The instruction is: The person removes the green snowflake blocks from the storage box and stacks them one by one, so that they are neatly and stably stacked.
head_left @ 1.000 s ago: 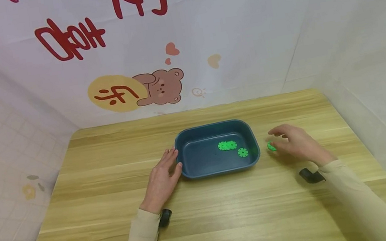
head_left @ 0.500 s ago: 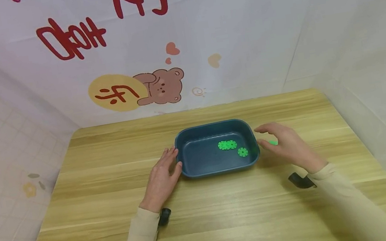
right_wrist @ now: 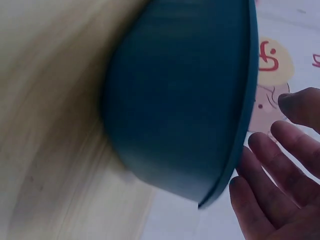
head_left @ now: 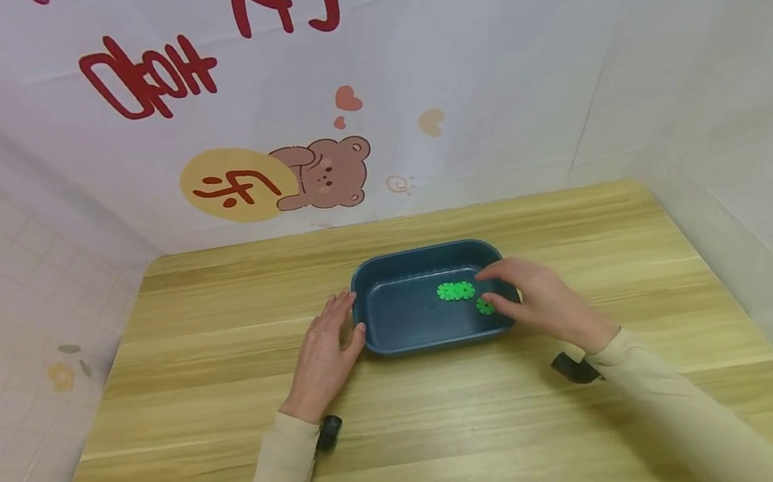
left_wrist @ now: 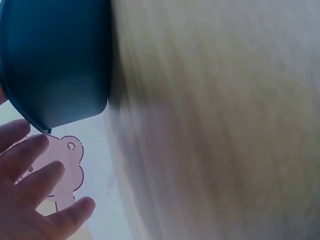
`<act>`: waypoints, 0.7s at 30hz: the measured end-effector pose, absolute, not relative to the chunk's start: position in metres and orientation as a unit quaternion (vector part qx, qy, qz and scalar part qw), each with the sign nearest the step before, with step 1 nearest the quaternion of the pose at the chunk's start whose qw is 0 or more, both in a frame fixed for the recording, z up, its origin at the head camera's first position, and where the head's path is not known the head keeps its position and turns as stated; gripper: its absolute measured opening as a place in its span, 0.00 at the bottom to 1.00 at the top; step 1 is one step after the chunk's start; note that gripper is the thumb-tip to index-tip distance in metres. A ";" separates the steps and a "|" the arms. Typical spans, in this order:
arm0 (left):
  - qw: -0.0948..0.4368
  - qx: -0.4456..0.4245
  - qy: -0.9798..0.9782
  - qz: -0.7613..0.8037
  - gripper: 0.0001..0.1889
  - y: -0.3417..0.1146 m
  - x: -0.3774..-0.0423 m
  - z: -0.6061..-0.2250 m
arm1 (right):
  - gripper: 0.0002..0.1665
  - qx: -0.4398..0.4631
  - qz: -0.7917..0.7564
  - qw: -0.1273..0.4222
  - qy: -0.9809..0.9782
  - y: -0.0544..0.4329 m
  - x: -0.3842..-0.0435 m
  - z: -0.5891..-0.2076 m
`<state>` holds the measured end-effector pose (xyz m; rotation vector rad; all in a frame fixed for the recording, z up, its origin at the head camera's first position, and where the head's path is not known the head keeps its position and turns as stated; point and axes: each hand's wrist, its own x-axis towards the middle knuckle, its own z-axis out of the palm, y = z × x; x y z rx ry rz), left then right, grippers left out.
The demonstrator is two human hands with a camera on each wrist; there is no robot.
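A dark teal rectangular plastic box sits on the wooden table. Inside it, toward the right, lie green snowflake-shaped toy discs: an overlapping cluster and a single disc. My left hand rests against the box's left end, fingers relaxed at the rim; the left wrist view shows those fingers spread by the rim. Above the box's right end is my right hand, thumb and forefinger apart over the single disc. Fingers of this hand are loosely bent beside the rim in the right wrist view, with nothing visible between them.
The wooden table reaches back to a white printed sheet with a cartoon bear and red characters. White sheeting also hangs along the left and right sides.
My right hand has moved left, from beside a loose green disc on the table to over the box's right end. That loose disc is now hidden from view. My left hand stays put.
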<state>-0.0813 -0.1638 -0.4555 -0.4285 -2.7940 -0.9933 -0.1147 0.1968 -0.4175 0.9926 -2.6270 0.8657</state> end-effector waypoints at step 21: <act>0.042 -0.149 -0.931 -0.331 0.27 -0.167 -0.083 -0.457 | 0.24 0.335 0.225 -0.051 -0.913 0.153 -0.132 -0.426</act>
